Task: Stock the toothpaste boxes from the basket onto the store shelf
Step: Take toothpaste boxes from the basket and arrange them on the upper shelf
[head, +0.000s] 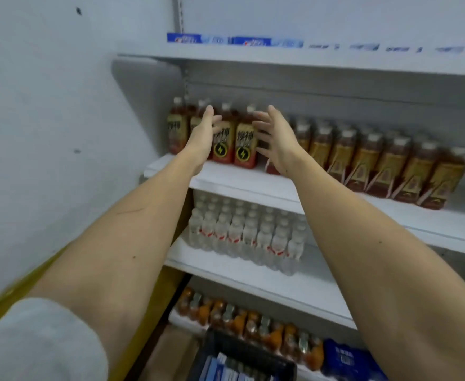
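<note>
Blue and white toothpaste boxes [237,41] lie in a row along the top shelf [281,60]. A dark basket [249,350] at the bottom holds several more blue and white boxes [226,369]. My left hand [202,136] and my right hand [276,138] are both raised in front of the second shelf, palms facing each other, fingers apart and holding nothing. Between them stand two brown bottles with gold labels [232,144]; whether the hands touch them is unclear.
A long row of brown gold-labelled bottles [377,163] fills the second shelf. Clear water bottles [245,235] stand on the third shelf, orange drink bottles [253,323] on the lowest. A white wall [47,105] closes the left side.
</note>
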A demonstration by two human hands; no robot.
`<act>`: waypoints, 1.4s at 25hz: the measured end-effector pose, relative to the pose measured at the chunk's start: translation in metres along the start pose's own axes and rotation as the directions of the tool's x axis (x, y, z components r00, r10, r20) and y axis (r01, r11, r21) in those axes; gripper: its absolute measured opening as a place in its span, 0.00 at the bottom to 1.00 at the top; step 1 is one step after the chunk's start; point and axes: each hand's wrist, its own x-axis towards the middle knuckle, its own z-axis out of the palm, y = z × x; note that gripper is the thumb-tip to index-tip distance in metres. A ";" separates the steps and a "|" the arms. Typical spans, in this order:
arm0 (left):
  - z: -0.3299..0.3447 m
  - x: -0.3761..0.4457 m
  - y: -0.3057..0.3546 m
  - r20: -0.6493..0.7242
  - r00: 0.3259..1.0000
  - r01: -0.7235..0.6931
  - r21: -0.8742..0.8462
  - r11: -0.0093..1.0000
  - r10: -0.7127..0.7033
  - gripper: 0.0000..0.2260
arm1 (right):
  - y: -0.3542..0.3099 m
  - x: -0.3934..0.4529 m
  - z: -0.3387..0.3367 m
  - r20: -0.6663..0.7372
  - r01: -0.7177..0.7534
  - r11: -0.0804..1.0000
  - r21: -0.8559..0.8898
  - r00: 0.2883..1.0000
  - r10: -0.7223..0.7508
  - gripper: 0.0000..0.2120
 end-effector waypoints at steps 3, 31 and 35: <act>-0.016 -0.018 -0.049 -0.024 0.994 0.103 -0.003 0.995 -0.103 0.29 | 0.044 -0.010 0.021 0.018 -0.079 0.997 -0.023 0.997 0.079 0.24; 0.128 -0.268 -0.843 0.094 0.346 0.864 0.356 0.356 -0.934 0.09 | 0.824 -0.261 0.003 0.011 -0.985 0.167 0.037 0.167 0.986 0.23; 0.129 -0.260 -0.940 0.126 0.330 0.757 0.556 0.342 -0.935 0.18 | 0.946 -0.259 0.024 -0.027 -0.985 0.163 -0.051 0.165 0.986 0.24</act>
